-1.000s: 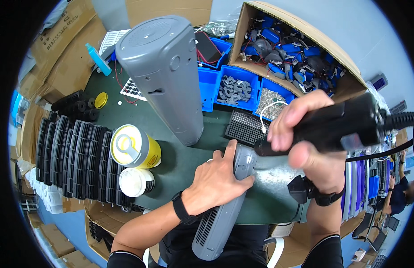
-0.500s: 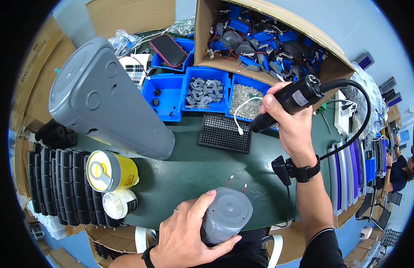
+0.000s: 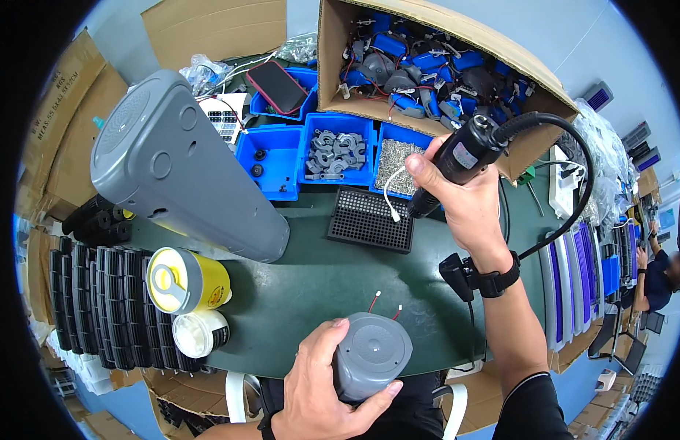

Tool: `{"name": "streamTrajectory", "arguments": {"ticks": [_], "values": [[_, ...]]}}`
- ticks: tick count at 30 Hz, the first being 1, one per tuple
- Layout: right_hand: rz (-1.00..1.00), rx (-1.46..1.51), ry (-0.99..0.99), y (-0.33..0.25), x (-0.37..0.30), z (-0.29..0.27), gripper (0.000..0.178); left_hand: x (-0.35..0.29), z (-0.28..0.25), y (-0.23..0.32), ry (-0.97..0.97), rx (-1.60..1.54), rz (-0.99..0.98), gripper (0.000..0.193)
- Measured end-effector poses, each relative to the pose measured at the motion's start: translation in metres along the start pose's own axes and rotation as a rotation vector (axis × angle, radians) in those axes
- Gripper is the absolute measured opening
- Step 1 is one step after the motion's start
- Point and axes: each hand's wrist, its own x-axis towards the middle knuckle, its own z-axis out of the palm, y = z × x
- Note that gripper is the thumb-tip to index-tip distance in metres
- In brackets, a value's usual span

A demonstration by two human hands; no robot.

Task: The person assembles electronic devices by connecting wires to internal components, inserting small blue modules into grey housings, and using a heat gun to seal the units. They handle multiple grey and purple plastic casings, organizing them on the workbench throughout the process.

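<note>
My left hand (image 3: 322,385) is closed around a grey plastic housing (image 3: 374,352) near the table's front edge. Its rounded flat end faces up, with a small screw hole in it, and two short red wires with white connectors (image 3: 374,302) stick out at its far side. In my right hand (image 3: 465,202) is a black electric screwdriver (image 3: 465,158), gripped with its tip pointing down and left. That tip is close to the right edge of a black perforated tray (image 3: 371,220); whether they touch I cannot tell. A white cable (image 3: 390,192) with a plug end hangs beside it.
Blue bins hold grey brackets (image 3: 335,154), screws (image 3: 402,155) and small black parts (image 3: 258,163). Behind stands a carton (image 3: 443,125) of blue battery packs. At left are a tall grey case (image 3: 200,172), a yellow cup (image 3: 204,279), a white jar (image 3: 197,334) and stacked black strips (image 3: 109,308).
My right hand has shifted slightly left with the screwdriver. My left hand and the grey housing have moved a little toward me. Both grips are unchanged.
</note>
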Motion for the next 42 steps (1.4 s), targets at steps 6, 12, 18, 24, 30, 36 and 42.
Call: {"name": "streamTrajectory", "arguments": {"ticks": [6, 12, 18, 24, 30, 36, 42], "values": [[0.01, -0.018, 0.028, -0.008, -0.018, 0.002, 0.029, -0.02, 0.01, -0.013, 0.033, -0.045, 0.025, 0.092], [-0.035, 0.027, 0.034, -0.015, -0.035, 0.0, 0.028, -0.028, 0.016, -0.021, 0.054, -0.073, 0.043, 0.094], [0.0, -0.07, 0.072, -0.017, -0.041, -0.006, 0.027, -0.033, 0.015, -0.026, 0.063, -0.075, 0.052, 0.094], [-0.048, 0.003, 0.146, -0.009, -0.048, -0.012, 0.026, -0.032, 0.015, -0.026, 0.084, -0.059, 0.072, 0.095], [-0.104, -0.024, 0.36, 0.0, -0.055, -0.005, 0.027, -0.032, 0.015, -0.025, 0.086, -0.07, 0.058, 0.097], [-0.124, 0.035, 0.096, 0.009, -0.052, -0.024, 0.026, -0.038, 0.022, -0.041, 0.054, 0.009, 0.107, 0.106], [-0.149, 0.193, 0.112, -0.004, -0.047, -0.031, 0.028, -0.039, 0.026, -0.046, 0.063, -0.052, 0.127, 0.106]]}}
